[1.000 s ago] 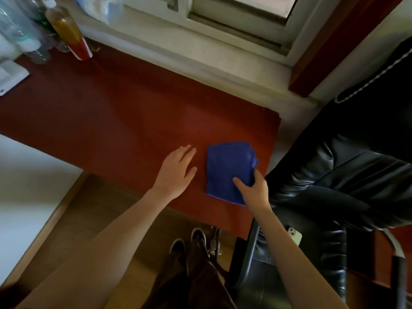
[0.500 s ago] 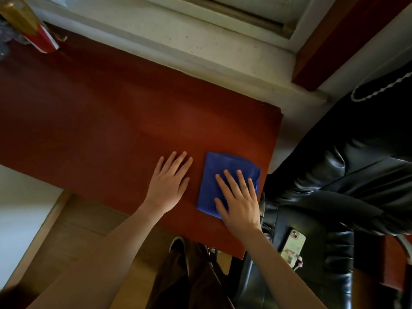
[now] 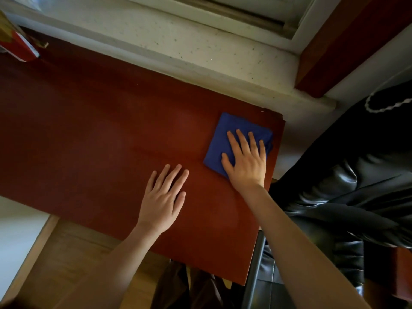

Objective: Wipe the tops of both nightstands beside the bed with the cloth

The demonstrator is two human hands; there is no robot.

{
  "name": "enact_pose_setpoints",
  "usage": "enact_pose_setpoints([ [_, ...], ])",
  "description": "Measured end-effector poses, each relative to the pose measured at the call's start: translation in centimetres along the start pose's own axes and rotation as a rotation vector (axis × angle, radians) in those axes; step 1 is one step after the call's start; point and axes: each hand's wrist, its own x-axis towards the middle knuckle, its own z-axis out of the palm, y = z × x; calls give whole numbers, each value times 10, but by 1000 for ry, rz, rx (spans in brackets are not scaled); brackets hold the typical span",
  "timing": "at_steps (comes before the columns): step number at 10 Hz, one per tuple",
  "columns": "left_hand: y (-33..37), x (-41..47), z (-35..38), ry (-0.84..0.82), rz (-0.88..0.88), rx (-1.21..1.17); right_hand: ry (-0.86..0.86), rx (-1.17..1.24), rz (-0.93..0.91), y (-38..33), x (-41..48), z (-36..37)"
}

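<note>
A folded blue cloth (image 3: 225, 134) lies near the far right corner of the red-brown nightstand top (image 3: 100, 141). My right hand (image 3: 246, 161) presses flat on the cloth, fingers spread, covering its near right part. My left hand (image 3: 165, 197) rests flat on the bare wood to the left of the cloth, fingers together, holding nothing.
A black leather chair (image 3: 356, 197) stands close against the nightstand's right edge. A speckled window sill (image 3: 178, 39) runs behind the top. A red-labelled bottle (image 3: 17, 45) lies at the far left corner. Wooden floor (image 3: 66, 253) and my legs show below the front edge.
My right hand went from pinching the cloth's edge to lying flat on it, then pushed it away from the front edge toward the far right corner. My left hand stayed flat on the wood.
</note>
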Motion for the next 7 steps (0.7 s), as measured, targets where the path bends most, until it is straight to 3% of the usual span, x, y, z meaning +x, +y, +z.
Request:
enact_pose_setpoints([
  [2, 0, 0, -1, -11, 3, 10, -15, -24, 41, 4, 28, -2],
  [3, 3, 2, -9, -18, 7, -4, -109, -22, 19, 5, 29, -14],
  [4, 6, 9, -35, -89, 9, -59, -108, 190, 33, 3, 24, -50],
  [5, 13, 13, -82, -109, -97, -294, 21, 514, 50, -1, -1, -110],
  [6, 21, 16, -157, 89, -133, -407, 247, 639, 15, -11, -28, -198],
  [7, 32, 4, -245, 365, -18, -534, 527, 629, -102, -18, -69, -296],
])
